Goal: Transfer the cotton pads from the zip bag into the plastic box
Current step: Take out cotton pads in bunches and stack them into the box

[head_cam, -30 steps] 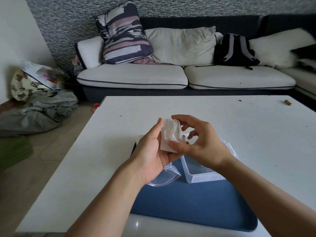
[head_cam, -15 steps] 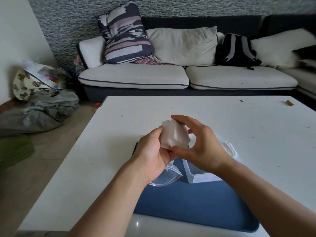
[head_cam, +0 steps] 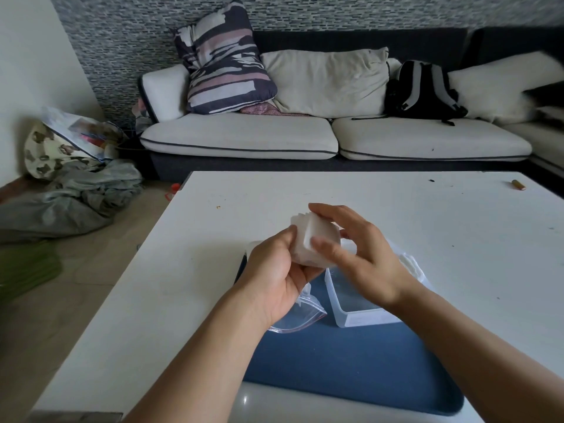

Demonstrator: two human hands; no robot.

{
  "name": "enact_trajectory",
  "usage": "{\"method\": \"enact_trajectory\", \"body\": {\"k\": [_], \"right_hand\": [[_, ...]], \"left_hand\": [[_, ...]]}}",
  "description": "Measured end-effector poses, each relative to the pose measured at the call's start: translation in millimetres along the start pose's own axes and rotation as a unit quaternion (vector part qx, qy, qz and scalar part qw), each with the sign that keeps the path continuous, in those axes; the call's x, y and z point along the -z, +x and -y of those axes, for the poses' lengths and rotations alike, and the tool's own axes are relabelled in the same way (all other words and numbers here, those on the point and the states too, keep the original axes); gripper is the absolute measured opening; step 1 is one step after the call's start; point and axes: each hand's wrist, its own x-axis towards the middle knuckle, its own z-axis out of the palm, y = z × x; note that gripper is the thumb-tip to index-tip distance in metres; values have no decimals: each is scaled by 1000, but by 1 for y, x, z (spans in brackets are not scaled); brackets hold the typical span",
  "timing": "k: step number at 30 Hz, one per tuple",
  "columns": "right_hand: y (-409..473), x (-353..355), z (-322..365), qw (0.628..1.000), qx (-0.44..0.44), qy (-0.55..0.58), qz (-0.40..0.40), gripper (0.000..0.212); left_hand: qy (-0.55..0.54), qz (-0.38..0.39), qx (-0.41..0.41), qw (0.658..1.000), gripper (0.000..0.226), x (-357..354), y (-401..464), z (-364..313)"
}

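Pads, a white stack of them, sit between both hands above the table, just over the near end of the mat. The left hand cups the stack from below and behind, its thumb against the left edge. The right hand grips it from the other side, fingers curled over the top and thumb pressed on the near face (the edges at the top look slightly fanned). Below the left hand lies the bag, clear, partly on the mat. The box, clear plastic, stands just right of the bag on the mat, under the right wrist; something white shows past the wrist at the box's far side, but what it is cannot be told. Beyond the table is a sofa with a backpack on it.
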Motion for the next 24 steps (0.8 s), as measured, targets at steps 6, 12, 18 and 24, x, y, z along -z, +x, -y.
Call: {"method": "enact_trajectory", "body": {"k": [6,12,18,24], "right_hand": [[5,4,-6,999,-16,8,29,33],[2,5,-2,1000,14,-14,-16,28],[2,15,10,1000,5,16,-5,22],[4,31,18,988,-80,122,52,45]], "left_hand": [[80,-4,-45,996,34,-1,-3,1],[80,-35,-58,994,29,0,-2,0],[101,-61,-91,989,36,4,1,0],[206,-5,-83,975,35,11,-1,-3]]}}
